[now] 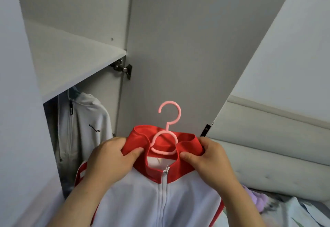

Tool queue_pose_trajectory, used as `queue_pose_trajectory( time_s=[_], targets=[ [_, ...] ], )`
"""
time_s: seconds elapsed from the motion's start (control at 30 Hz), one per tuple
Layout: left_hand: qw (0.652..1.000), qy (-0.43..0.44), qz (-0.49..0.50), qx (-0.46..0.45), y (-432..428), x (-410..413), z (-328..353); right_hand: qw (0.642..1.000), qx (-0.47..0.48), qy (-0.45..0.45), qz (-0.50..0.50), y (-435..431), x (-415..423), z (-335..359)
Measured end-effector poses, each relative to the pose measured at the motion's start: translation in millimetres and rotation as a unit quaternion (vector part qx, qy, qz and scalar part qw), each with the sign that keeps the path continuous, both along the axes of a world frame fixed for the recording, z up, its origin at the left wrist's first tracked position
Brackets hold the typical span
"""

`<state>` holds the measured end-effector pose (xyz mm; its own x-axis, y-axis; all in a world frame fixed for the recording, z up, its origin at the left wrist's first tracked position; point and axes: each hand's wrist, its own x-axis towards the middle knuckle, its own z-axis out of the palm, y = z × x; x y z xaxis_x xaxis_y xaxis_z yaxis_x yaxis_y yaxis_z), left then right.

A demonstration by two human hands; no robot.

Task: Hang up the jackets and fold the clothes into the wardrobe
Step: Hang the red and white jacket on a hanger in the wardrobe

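Nearest, the white jacket (139, 203) hung below both hands, its body pale, its zip (165, 187) closed to the base of the neck, with red bands down the sleeves and a red stand-up collar (142, 135) on top. The left hand (110, 157) pinched the collar's left side, thumb in front and fingers curled behind the cloth. The right hand (212, 159) clamped the right side the same way. Between the two thumbs sat the pink hanger (168, 128), its lower loop inside the collar and its hook rising just above the fingers. Beyond the left fingers a white hooded jacket (85, 125) hung in the open wardrobe (123, 101), under a shelf (71, 57). Behind the hook stood the grey wardrobe door (169, 48). Past the right fingers lay a padded headboard (267, 146), with lilac and pale blue clothes (278, 207) below that wrist.
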<state>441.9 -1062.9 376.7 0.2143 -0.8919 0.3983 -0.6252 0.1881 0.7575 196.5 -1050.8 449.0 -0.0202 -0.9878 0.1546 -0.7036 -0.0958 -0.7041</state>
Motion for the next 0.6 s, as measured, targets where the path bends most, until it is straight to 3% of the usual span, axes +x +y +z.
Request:
queue_pose_trajectory(
  time_s=[0.2, 0.33, 0.6],
  targets=[
    [0.996, 0.035, 0.054, 0.062, -22, 17, -23, 0.997, 0.056, -0.003, 0.044, -47, 23, -25],
    [0.991, 0.04, 0.091, 0.086, -35, 26, -34, 0.984, 0.125, -0.084, 0.1, -77, 28, -39],
    [0.975, -0.057, 0.2, 0.073, -68, 48, -54, 0.953, 0.186, -0.154, 0.18, -147, 58, -85]
  ],
)
